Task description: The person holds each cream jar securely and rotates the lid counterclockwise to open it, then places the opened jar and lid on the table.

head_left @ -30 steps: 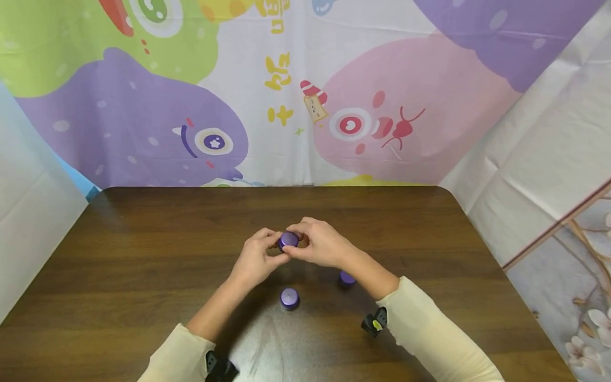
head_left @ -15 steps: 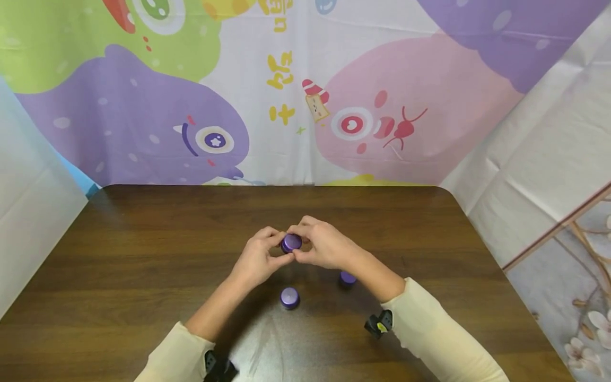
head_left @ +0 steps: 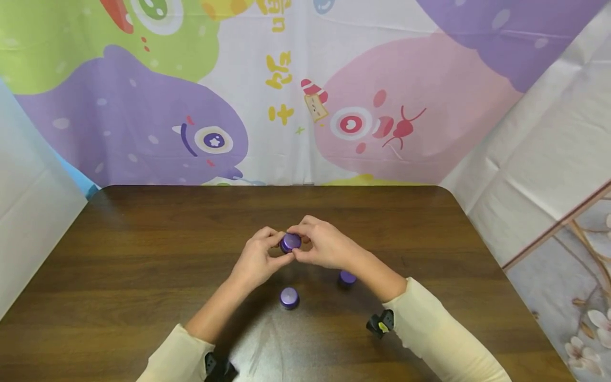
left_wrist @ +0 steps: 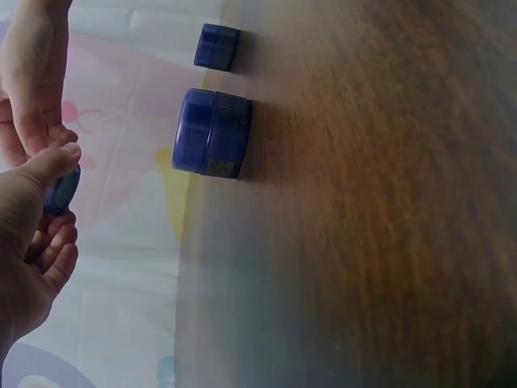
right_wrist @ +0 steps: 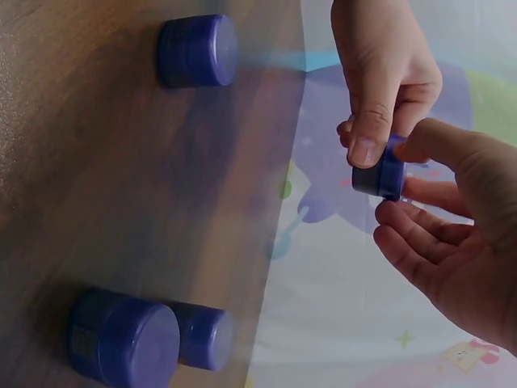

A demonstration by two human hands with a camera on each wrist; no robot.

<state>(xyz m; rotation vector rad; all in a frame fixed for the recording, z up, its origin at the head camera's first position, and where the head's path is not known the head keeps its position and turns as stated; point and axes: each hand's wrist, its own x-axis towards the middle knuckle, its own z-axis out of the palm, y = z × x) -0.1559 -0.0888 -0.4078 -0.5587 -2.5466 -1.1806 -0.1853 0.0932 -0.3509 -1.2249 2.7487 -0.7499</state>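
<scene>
A small purple jar (head_left: 290, 243) with a shiny lid is held up over the table between both hands. My left hand (head_left: 256, 258) pinches its lower body with thumb and fingers. From the other side, my right hand (head_left: 325, 244) grips the lid (right_wrist: 393, 171) between thumb and fingers. In the right wrist view the lid sits on the jar's body. Below the hands, a purple jar (head_left: 289, 298) stands on the table, and another purple jar (head_left: 347, 278) is partly covered by the right forearm.
The brown wooden table (head_left: 143, 254) ends at a cartoon-print curtain (head_left: 281, 154). In the right wrist view, two purple jars stand close together, a larger one (right_wrist: 133, 339) and a smaller one (right_wrist: 206, 335), apart from a third jar (right_wrist: 198, 50).
Both hands and the held jar have shifted very slightly to the right, and the right forearm has moved a little outward. The jars on the table stay put.
</scene>
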